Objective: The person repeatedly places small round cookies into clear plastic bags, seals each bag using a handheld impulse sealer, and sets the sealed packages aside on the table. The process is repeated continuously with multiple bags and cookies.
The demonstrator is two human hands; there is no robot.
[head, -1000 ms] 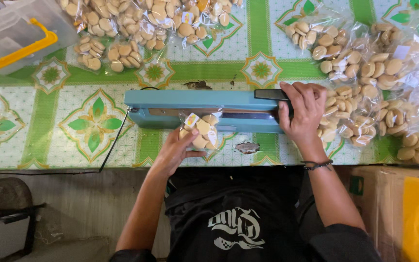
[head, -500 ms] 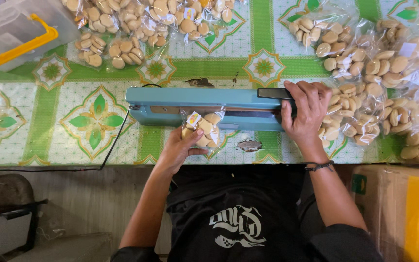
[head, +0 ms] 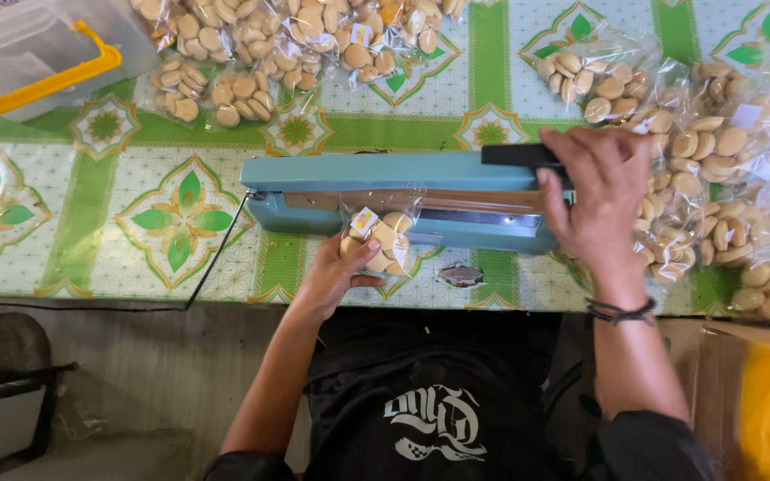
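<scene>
The left hand (head: 336,276) grips a clear plastic bag of round tan biscuits (head: 378,239), its open mouth pointing into the long teal heat sealer (head: 403,200) lying crosswise, whose black handle (head: 520,155) the right hand (head: 594,200) clasps, beside piled biscuit bags (head: 715,160).

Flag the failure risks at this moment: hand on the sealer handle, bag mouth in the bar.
1. The left hand holds the cookie bag close under the teal sealer; fingertips could get pinched or burned if they creep up.
2. Cookies sit high in the bag, near the bar, so one might get caught in the seal line and leave it weak.
3. The right hand presses the handle at one end only; uneven pressure might leave the seal incomplete.
</scene>
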